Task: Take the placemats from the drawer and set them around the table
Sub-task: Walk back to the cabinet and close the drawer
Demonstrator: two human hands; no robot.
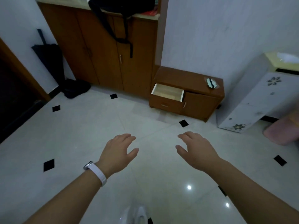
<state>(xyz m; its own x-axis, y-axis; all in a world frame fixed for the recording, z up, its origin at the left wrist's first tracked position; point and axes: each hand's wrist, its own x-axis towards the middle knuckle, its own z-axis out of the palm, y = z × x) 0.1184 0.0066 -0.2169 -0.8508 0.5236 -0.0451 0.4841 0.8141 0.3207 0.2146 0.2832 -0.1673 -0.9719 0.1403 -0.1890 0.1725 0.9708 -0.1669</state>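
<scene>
My left grip and right grip were wide and empty above the floor; the drawer stood open far ahead.

A home is shown, probably an entry hall: a folded umbrella is leaned beside a wooden cabinet, a bag is left on top, and a low cupboard is set on glossy tiles.

Glossy pale floor tiles mirror ceiling lights; far cabinets show smooth brown wood, the open drawer pale unfinished wood.
</scene>
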